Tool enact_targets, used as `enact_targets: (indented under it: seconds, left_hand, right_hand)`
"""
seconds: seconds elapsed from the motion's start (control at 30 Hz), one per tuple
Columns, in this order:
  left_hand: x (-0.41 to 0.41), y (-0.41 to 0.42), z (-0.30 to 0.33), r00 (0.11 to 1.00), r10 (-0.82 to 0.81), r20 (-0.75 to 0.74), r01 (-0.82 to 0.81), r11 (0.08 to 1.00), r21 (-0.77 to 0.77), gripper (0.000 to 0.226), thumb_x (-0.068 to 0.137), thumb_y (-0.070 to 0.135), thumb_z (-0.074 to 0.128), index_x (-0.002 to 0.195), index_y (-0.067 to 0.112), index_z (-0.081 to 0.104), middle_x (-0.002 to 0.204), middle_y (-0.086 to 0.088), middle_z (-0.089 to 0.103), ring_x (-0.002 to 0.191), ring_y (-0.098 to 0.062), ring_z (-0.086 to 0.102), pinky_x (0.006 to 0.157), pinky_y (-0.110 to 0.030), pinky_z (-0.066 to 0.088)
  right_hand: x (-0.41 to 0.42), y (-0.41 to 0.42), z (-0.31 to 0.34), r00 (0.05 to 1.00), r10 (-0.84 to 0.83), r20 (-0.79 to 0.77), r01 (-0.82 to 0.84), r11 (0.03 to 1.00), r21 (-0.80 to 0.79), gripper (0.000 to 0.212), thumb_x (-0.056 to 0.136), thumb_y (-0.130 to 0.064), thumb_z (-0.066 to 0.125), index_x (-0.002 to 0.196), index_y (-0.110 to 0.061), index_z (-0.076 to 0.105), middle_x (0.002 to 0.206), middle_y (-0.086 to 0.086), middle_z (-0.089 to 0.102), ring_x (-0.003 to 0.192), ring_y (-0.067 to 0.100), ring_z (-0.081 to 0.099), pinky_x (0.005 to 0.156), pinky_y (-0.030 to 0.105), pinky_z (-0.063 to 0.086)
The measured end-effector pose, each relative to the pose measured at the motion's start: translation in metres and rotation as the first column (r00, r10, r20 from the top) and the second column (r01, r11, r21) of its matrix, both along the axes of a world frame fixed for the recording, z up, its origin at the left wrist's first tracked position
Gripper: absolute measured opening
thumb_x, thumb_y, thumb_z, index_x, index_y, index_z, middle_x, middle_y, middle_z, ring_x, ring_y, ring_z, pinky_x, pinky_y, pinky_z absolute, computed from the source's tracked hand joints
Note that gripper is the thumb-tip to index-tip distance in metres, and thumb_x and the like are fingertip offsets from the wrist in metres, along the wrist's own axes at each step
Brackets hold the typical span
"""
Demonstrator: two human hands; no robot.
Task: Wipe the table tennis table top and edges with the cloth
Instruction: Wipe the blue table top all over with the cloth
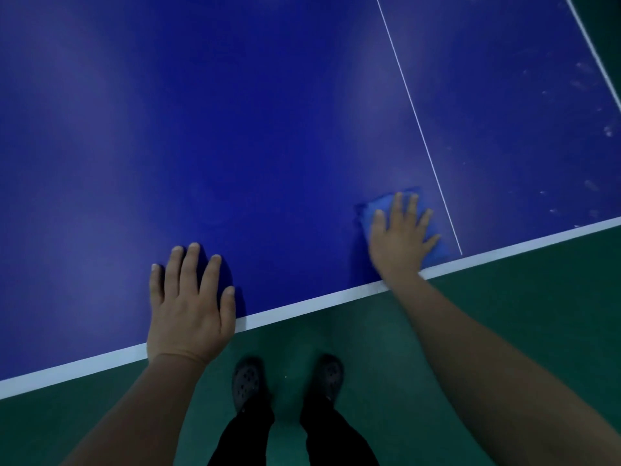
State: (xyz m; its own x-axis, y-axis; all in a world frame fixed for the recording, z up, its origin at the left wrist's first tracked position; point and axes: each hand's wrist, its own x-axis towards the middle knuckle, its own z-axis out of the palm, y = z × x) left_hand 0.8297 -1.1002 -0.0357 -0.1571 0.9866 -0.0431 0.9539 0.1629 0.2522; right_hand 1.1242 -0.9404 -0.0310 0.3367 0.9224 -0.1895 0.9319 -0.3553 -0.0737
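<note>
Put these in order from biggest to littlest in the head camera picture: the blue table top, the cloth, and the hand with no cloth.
1. table top, by far the biggest.
2. left hand.
3. cloth, though the right hand pressing on it hides much of it and it lies farther away, so places two and three are unsure.

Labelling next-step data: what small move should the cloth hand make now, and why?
Probably slide the right hand, pressing the folded blue cloth flat, rightward across the thin white centre line. Pale smudges speckle the blue table tennis table top there. The left hand rests flat, bracing.
</note>
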Motion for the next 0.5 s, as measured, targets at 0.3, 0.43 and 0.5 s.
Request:
enact_targets:
  seconds: [0.3,0.43,0.5]
  left_hand:
    - [0.003,0.002,0.0,0.999,0.017,-0.036,-0.017,1.0,-0.008,0.063,0.094,0.043,0.033,0.137,0.001,0.053,0.149,-0.026,0.041,0.142,-0.045,0.031,0.118,-0.062,0.017]
    - [0.01,0.006,0.004,0.995,0.048,-0.086,-0.05,0.999,-0.021,0.067,0.094,0.047,0.031,0.133,-0.001,0.055,0.145,-0.027,0.044,0.138,-0.047,0.035,0.113,-0.064,0.021]
    - [0.027,0.017,0.01,0.987,0.144,-0.075,-0.144,0.99,0.003,0.067,0.094,0.049,0.03,0.133,0.0,0.055,0.145,-0.027,0.043,0.138,-0.046,0.033,0.115,-0.064,0.017]
  right_hand:
    - [0.066,-0.014,0.002,0.786,0.618,-0.004,-0.616,0.784,-0.081,0.07,0.095,-0.072,0.005,0.158,-0.042,0.003,0.167,-0.014,-0.001,0.156,0.025,0.0,0.122,0.058,0.007]
    - [0.118,0.015,0.011,0.933,0.354,0.061,-0.35,0.934,-0.068,0.078,0.091,-0.071,0.003,0.16,-0.037,0.013,0.17,-0.009,0.003,0.155,0.032,0.006,0.118,0.055,0.016]
    - [0.108,0.021,0.006,0.952,0.3,0.054,-0.299,0.954,-0.04,0.076,0.094,-0.067,0.005,0.161,-0.034,0.014,0.17,-0.005,0.004,0.154,0.036,0.004,0.12,0.06,0.013]
